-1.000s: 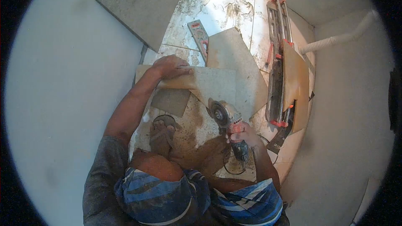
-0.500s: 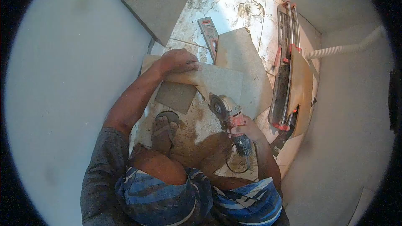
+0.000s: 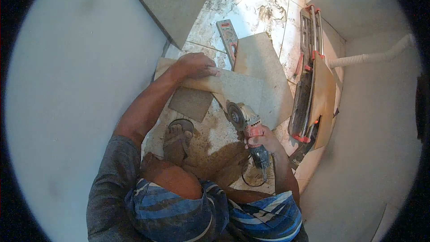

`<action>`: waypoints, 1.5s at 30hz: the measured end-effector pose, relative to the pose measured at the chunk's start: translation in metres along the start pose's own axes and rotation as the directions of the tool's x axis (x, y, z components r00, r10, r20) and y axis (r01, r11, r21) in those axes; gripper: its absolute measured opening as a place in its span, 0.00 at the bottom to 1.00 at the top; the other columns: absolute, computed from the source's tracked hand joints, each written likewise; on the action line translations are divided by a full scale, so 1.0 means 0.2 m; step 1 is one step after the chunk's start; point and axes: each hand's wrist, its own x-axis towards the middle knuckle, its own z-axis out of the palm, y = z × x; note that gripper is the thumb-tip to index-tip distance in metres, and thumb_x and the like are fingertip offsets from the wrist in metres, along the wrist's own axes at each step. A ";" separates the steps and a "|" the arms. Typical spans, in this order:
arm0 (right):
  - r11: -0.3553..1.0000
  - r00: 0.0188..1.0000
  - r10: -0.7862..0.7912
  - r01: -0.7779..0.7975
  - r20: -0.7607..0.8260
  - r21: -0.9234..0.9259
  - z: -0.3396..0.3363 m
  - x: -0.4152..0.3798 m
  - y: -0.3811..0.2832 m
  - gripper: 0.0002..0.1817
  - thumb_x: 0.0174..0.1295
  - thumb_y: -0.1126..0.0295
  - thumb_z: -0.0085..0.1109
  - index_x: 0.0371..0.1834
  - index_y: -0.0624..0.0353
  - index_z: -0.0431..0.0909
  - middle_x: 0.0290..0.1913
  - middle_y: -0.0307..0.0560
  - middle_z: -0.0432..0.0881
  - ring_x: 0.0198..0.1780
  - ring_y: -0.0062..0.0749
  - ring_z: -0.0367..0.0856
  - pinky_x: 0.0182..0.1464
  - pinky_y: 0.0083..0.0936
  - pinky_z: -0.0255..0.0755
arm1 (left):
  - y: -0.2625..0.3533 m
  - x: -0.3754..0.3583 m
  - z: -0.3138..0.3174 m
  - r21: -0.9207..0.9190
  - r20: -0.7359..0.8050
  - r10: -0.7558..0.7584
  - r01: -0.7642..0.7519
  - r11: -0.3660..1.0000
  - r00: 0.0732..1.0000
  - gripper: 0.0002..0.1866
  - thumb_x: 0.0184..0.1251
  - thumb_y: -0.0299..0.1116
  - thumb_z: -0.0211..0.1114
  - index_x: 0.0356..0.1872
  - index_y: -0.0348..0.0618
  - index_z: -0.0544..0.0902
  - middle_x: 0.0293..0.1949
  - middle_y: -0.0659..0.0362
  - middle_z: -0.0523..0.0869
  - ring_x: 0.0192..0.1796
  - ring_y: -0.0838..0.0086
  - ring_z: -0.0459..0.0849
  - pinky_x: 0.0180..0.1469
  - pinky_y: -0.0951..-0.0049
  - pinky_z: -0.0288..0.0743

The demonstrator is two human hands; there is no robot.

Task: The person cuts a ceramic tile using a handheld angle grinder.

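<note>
My left hand is closed on the upper edge of a long tile piece, thumb on its face. In my right hand is a red and black angle grinder, fingers wrapped round its body. The grinder's disc is beside the lower edge of the tile piece; whether they touch I cannot tell. Beneath the piece lies a larger tile. A small dark tile rests on the floor below my left hand.
A big tile leans at the upper left by the wall. A level lies on the dusty floor. To the right are a tile cutter, a brown tile piece and a white hose. My sandalled foot is below.
The whole view has shifted slightly, so things appear a little further right. Both hands keep their holds on the tile piece and the grinder.
</note>
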 end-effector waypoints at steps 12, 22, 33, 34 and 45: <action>1.000 1.000 0.005 -0.005 -0.006 -0.004 -0.02 0.02 0.03 0.19 0.51 0.73 0.69 0.47 0.60 0.76 0.35 0.39 0.81 0.34 0.27 0.83 0.40 0.25 0.79 | 0.06 -0.01 -0.06 0.004 0.042 -0.069 0.069 0.998 0.997 0.27 0.69 0.61 0.58 0.42 0.46 0.87 0.42 0.49 0.88 0.48 0.51 0.85 0.52 0.51 0.76; 1.000 1.000 -0.017 0.017 -0.003 -0.025 0.04 0.00 -0.02 0.16 0.51 0.70 0.70 0.42 0.54 0.76 0.31 0.29 0.76 0.31 0.17 0.75 0.35 0.17 0.71 | 0.07 -0.02 -0.07 -0.038 0.054 -0.056 0.058 0.998 0.997 0.27 0.69 0.61 0.56 0.44 0.46 0.87 0.44 0.48 0.88 0.49 0.50 0.85 0.53 0.51 0.75; 1.000 1.000 -0.013 0.013 0.019 -0.015 0.00 0.01 0.02 0.18 0.52 0.70 0.72 0.45 0.57 0.76 0.34 0.32 0.77 0.34 0.21 0.79 0.41 0.22 0.78 | 0.06 0.00 -0.06 -0.051 0.073 -0.049 0.053 0.997 0.996 0.27 0.70 0.61 0.55 0.43 0.47 0.88 0.44 0.49 0.88 0.48 0.51 0.85 0.53 0.51 0.75; 1.000 1.000 -0.022 0.022 0.018 -0.008 0.01 0.01 0.02 0.18 0.52 0.70 0.72 0.45 0.57 0.77 0.34 0.33 0.77 0.34 0.22 0.79 0.41 0.22 0.78 | 0.10 -0.02 -0.10 -0.056 0.085 -0.095 0.100 0.993 0.992 0.27 0.70 0.61 0.55 0.43 0.47 0.88 0.43 0.49 0.88 0.48 0.51 0.85 0.53 0.51 0.75; 0.997 0.999 0.002 -0.005 -0.034 -0.072 -0.01 0.01 0.04 0.16 0.52 0.70 0.72 0.42 0.57 0.77 0.34 0.33 0.77 0.33 0.21 0.79 0.38 0.23 0.76 | 0.06 -0.01 -0.06 -0.062 0.062 -0.083 0.087 0.994 0.995 0.26 0.69 0.59 0.57 0.43 0.47 0.88 0.43 0.50 0.88 0.47 0.50 0.85 0.52 0.52 0.76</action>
